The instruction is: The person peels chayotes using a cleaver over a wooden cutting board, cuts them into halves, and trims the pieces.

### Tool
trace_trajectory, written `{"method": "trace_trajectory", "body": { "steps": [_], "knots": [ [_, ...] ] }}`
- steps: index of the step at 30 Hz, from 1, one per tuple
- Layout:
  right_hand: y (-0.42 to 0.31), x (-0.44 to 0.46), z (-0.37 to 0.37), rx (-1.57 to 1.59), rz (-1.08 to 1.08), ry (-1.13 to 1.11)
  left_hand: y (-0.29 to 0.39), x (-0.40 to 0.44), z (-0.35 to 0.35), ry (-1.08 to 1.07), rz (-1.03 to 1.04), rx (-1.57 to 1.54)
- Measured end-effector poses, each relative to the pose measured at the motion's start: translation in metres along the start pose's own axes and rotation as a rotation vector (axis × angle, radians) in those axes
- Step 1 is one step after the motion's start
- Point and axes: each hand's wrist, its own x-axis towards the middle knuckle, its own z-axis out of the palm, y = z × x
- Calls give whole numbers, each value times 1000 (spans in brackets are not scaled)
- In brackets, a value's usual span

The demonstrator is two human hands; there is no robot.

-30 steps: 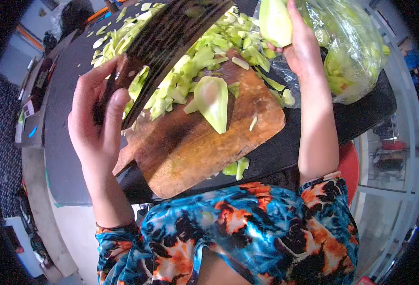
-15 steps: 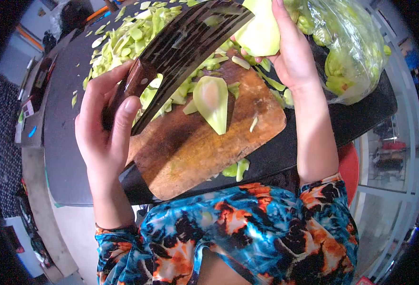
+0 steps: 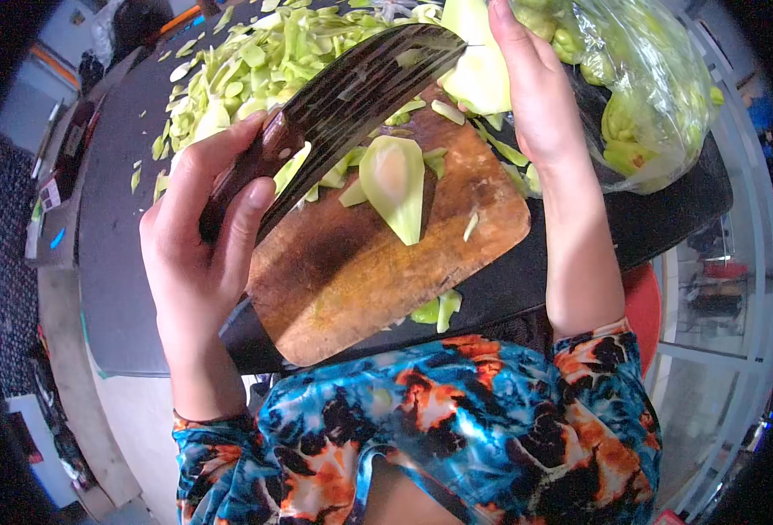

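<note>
My left hand (image 3: 198,227) is wrapped round the wooden handle of a cleaver (image 3: 373,87). Its dark, wet-looking blade slants up to the right above the cutting board. At the top edge of the view my right hand (image 3: 540,109) holds a pale, peeled chayote (image 3: 476,83), thumb on its near side and most fingers hidden. The blade's tip meets or overlaps the chayote; I cannot tell which. Below lies a halved chayote (image 3: 393,179), cut face up, on the wooden cutting board (image 3: 351,306).
A large heap of pale green slices (image 3: 255,66) covers the table beyond the board. At the right, a clear plastic bag (image 3: 667,105) holds several whole chayotes. Green scraps (image 3: 439,311) lie by the board's near edge on the black table (image 3: 115,289). A red stool (image 3: 642,306) stands below.
My left hand and the cleaver have shifted slightly right and down. My right hand has risen a little, its fingers now less visible round the chayote.
</note>
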Motion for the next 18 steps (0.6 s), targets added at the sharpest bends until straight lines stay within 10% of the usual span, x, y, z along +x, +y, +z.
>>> {"method": "trace_trajectory", "body": {
  "steps": [18],
  "knots": [
    [2, -2, 5, 209, -44, -9, -1, -1, 1, -119, -401, -482]
  ]
}}
